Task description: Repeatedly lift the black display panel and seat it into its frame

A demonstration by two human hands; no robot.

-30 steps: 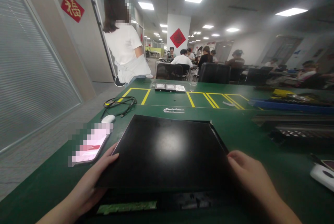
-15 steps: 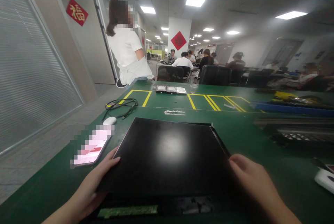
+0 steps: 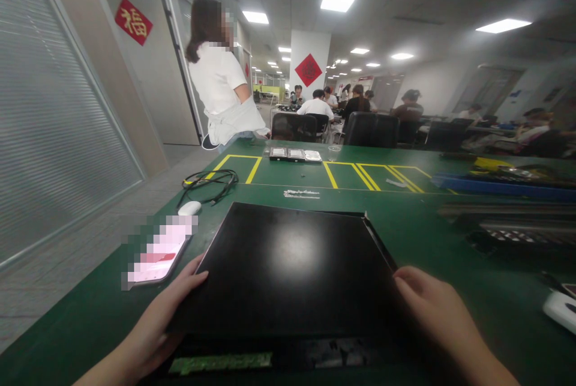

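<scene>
Both hands grip a flat black panel (image 3: pixel 288 266), glossy top with a ceiling-light glare spot, lying on the green table mat (image 3: pixel 405 218) right in front of the person. The left hand (image 3: pixel 157 320) is at the panel's left near edge: thumb lies over the top surface near the corner, fingers curl beneath the edge and are hidden there. Half-closed grasp, not a fist. The right hand (image 3: pixel 432 314) is at the right near edge, palm down, thumb tip on the panel's top rim, remaining fingers wrapped down the side and out of sight. Also a partial clasp on the panel. The near edge looks slightly raised above a dark base underneath, where a green circuit strip (image 3: pixel 220 364) shows along the bottom; cannot tell if the far edge is lifted too.

Just left of the panel lies a smartphone (image 3: pixel 155 254), screen lit and blurred, near the left hand but apart from it. Beyond it a white mouse (image 3: pixel 189 208) and a looped black cable (image 3: pixel 211 180). Farther back, yellow tape lines (image 3: pixel 333 174) mark boxes on the mat, with three small drives (image 3: pixel 295 154) in a row. Right side: a keyboard (image 3: pixel 513 233), a blue tray (image 3: pixel 495 185), a white device (image 3: pixel 560 309) at the frame edge. A person in a white shirt (image 3: pixel 220 86) stands at the table's far left corner; more people sit in the background.
</scene>
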